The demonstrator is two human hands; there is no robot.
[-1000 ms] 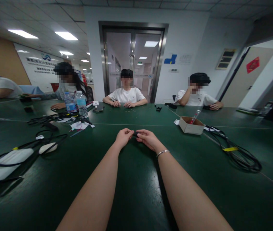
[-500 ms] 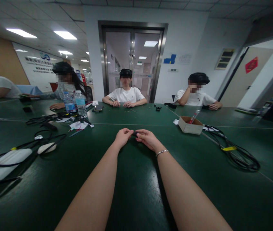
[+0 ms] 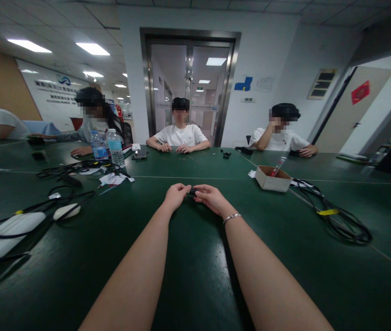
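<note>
My left hand (image 3: pixel 175 195) and my right hand (image 3: pixel 210 198) meet fingertip to fingertip over the dark green table (image 3: pixel 195 276), both arms stretched far forward. Each hand pinches one end of a small dark object (image 3: pixel 192 191) held between them; it is too small to name. A thin bracelet (image 3: pixel 232 218) circles my right wrist. Both hands rest low, close to the tabletop.
A small open cardboard box (image 3: pixel 273 179) stands to the right, beside coiled black cables (image 3: pixel 336 216). Left lie more cables (image 3: pixel 43 207), a white pad (image 3: pixel 5 232) and two water bottles (image 3: pixel 112 147). Several other people sit along the far and left edges.
</note>
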